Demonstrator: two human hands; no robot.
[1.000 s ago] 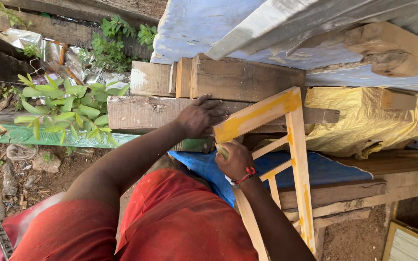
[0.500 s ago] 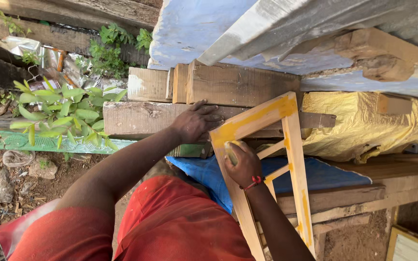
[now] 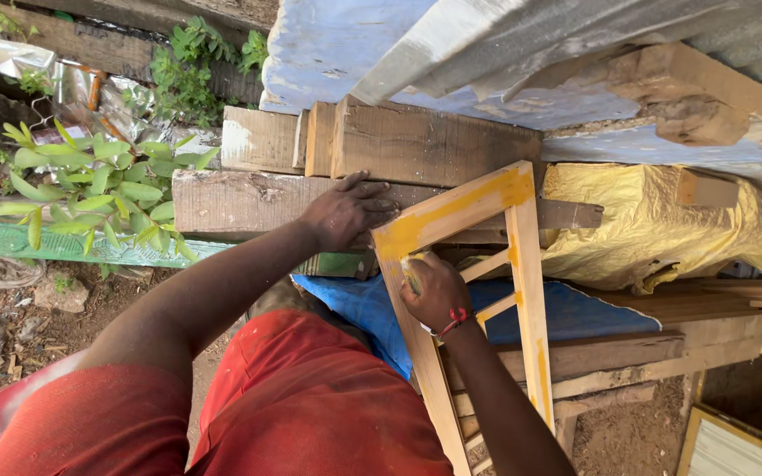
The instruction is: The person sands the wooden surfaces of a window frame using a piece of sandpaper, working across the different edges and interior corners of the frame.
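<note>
A wooden frame [image 3: 522, 264] with yellow stain on its rails leans against stacked timber. My left hand [image 3: 346, 211] lies flat, fingers spread, on a weathered plank [image 3: 231, 203], touching the frame's upper left corner. My right hand [image 3: 434, 291], with a red band at the wrist, is closed on a small yellowish pad [image 3: 412, 275] pressed against the frame's left rail. My red clothing fills the lower left.
Rough wooden blocks [image 3: 416, 141] lie above the plank under a sheet of corrugated metal [image 3: 487, 44]. A yellow plastic sheet [image 3: 663, 229] is at right and a blue tarp [image 3: 363, 308] below the frame. Leafy plants [image 3: 99, 185] and bare dirt are at left.
My right hand has shifted slightly along the frame's left rail with the pad. My left hand stays on the plank by the corner.
</note>
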